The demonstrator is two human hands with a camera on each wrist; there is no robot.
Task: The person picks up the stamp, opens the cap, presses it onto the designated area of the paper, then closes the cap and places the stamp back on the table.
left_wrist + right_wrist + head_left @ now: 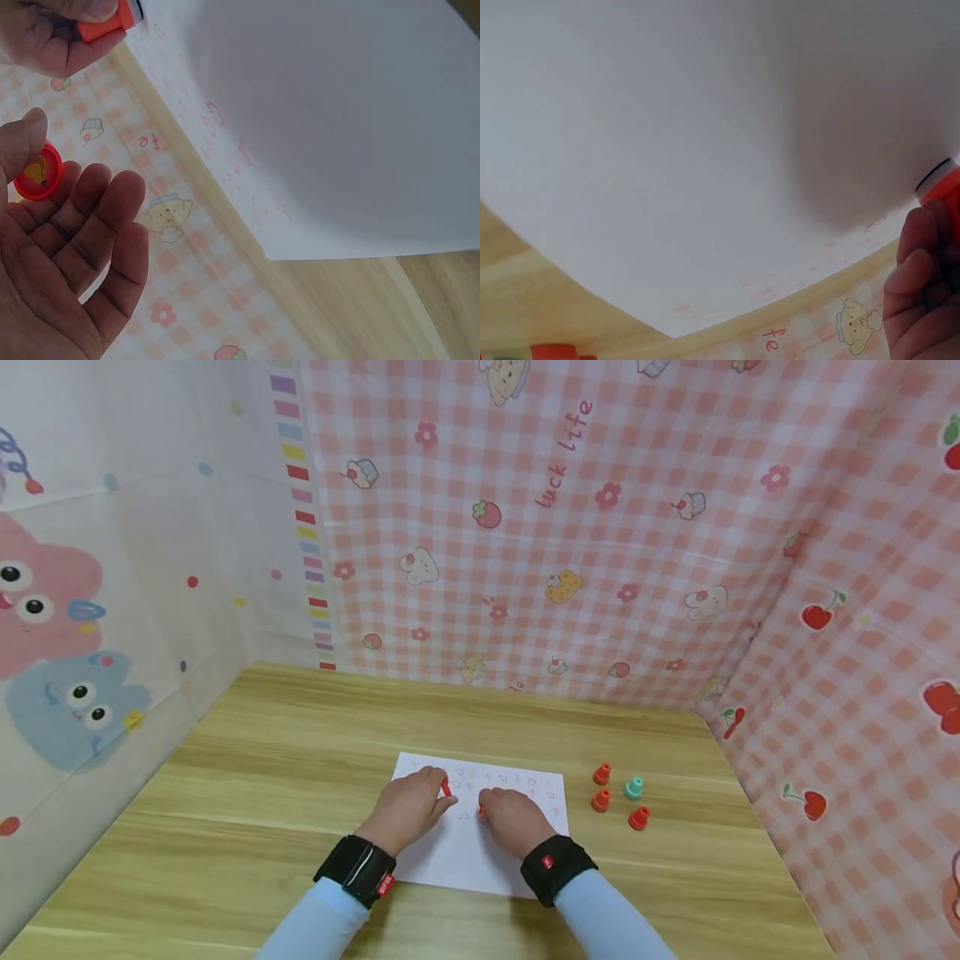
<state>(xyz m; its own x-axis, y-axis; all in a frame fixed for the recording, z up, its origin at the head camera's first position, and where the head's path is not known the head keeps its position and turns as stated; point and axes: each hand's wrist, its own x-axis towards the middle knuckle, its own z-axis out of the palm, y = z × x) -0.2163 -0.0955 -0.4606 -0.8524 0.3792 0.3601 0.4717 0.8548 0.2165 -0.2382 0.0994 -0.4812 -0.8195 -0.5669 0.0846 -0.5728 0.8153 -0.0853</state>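
A white sheet of paper (450,860), with several rows of small red stamped marks in its far part, lies under both hands. My left hand (405,810) pinches a round red stamp cap (51,171), with a yellow figure on its face, between thumb and index finger; the other fingers are loosely bent. In my right hand (517,822) is a red stamp (105,24), gripped by thumb and fingers. Its pale end with a dark rim (934,175) points to the paper, close over it in the right wrist view.
Right of the paper stand several stamps: a turquoise stamp (633,788) among red ones, such as the red stamp (639,817) nearest the front. All rest on a wood-grain table (247,810). A pink checked cloth (525,543) hangs behind, with printed cloth on both sides.
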